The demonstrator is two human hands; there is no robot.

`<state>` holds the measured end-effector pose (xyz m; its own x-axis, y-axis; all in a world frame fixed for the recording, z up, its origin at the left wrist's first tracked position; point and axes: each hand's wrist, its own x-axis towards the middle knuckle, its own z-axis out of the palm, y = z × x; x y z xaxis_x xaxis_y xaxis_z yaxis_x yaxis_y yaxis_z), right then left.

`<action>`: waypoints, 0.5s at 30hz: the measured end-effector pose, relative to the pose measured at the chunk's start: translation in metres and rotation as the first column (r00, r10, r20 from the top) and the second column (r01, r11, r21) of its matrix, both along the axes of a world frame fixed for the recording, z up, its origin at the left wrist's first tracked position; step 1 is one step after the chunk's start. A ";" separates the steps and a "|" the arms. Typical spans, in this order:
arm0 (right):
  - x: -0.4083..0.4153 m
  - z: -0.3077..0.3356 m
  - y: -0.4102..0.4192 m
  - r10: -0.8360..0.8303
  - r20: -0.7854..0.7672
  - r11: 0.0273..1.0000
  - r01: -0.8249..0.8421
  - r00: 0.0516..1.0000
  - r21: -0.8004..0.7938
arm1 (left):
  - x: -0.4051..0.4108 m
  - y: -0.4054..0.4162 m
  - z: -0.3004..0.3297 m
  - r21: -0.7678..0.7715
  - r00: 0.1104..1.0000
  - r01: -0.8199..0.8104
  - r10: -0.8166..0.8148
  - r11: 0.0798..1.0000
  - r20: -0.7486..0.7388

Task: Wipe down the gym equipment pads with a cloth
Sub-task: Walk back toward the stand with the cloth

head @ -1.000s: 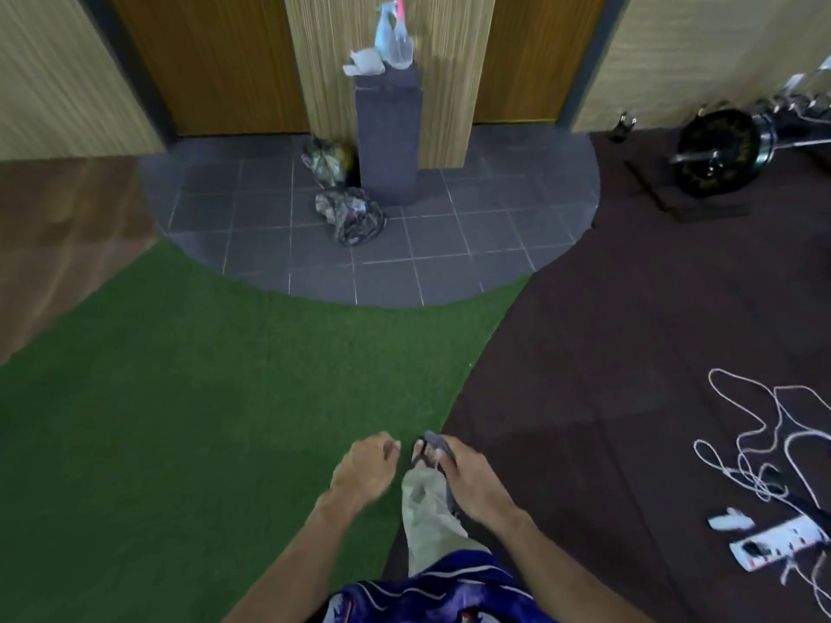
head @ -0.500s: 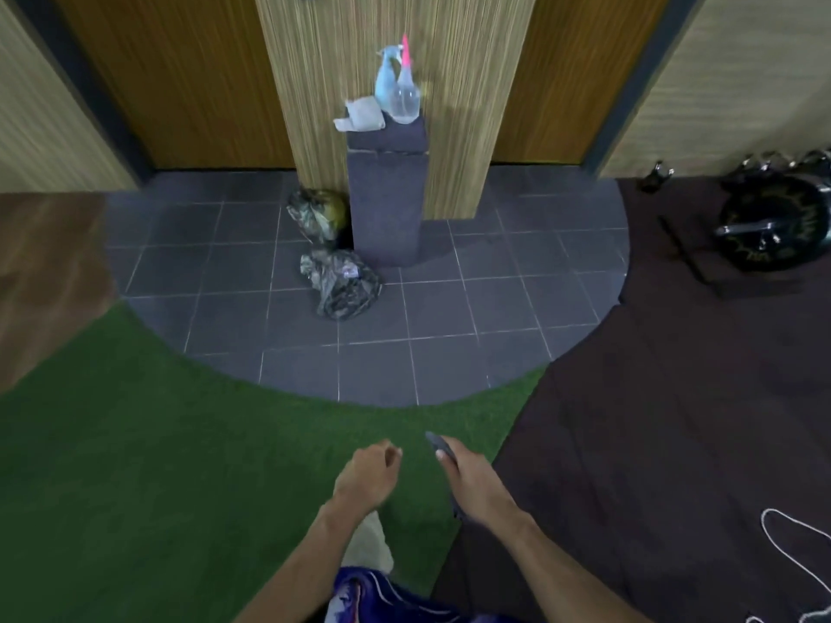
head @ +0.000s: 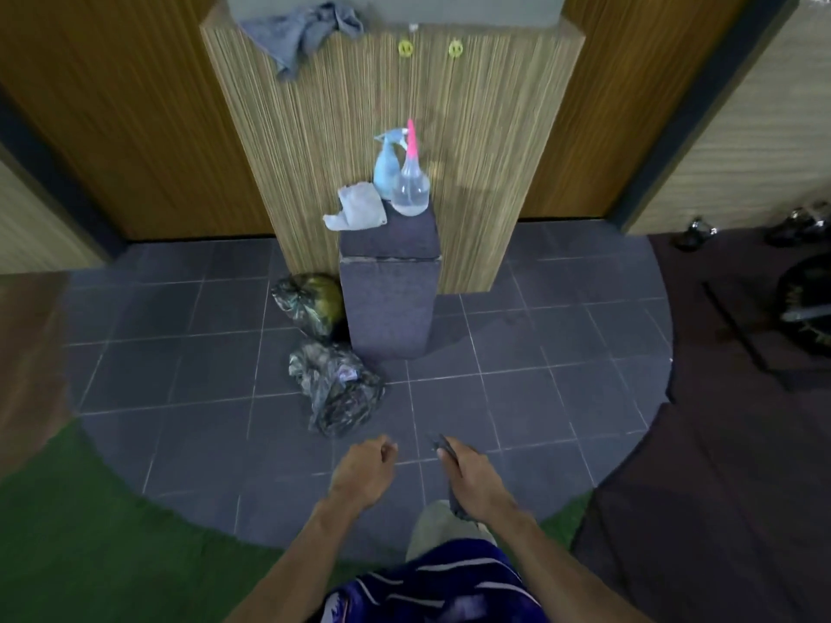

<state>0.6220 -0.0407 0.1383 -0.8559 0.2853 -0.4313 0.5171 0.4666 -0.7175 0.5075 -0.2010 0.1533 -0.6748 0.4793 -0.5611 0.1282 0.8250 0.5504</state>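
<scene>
My right hand (head: 472,478) grips a dark grey cloth (head: 455,501) that sticks out above the fingers and hangs below the palm. My left hand (head: 364,472) is a loose fist with nothing in it, just left of the right one. Ahead stands a grey carpeted pedestal (head: 389,303) against a striped wooden pillar. On its top sit a blue spray bottle (head: 386,166), a clear bottle with a pink nozzle (head: 410,186) and a pale folded cloth (head: 357,209). Another grey cloth (head: 306,31) lies draped on the ledge above the pillar.
Two dark plastic bags, one (head: 310,303) beside the pedestal and one (head: 337,388) in front of it, lie on the grey tiles. A barbell plate (head: 805,308) and dumbbells (head: 694,233) rest on the dark mat at right. Green turf (head: 90,532) covers the lower left floor.
I have walked forward off the turf onto the tiles, so the pedestal and bottles are much closer. Both hands keep their pose, the right still holding the cloth.
</scene>
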 end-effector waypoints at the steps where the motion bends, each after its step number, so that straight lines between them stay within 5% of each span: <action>1: -0.025 0.000 0.012 0.004 0.005 1.000 -0.004 1.000 0.003 | -0.023 0.012 -0.001 0.007 0.999 -0.033 0.033 0.999 -0.011; 8: -0.189 -0.002 0.109 0.084 0.010 0.993 -0.084 0.996 0.088 | -0.176 0.104 -0.018 0.002 0.986 -0.124 0.123 0.992 -0.111; 15: -0.362 -0.002 0.210 0.450 0.024 0.875 -0.447 0.893 0.185 | -0.320 0.183 -0.022 -0.038 0.957 -0.213 0.201 0.976 -0.207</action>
<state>0.2596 0.1698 0.1363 -0.9181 -0.0598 -0.3919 0.2087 0.7675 -0.6061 0.1871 -0.0184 0.1311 -0.8576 0.2868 -0.4270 0.0537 0.8756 0.4801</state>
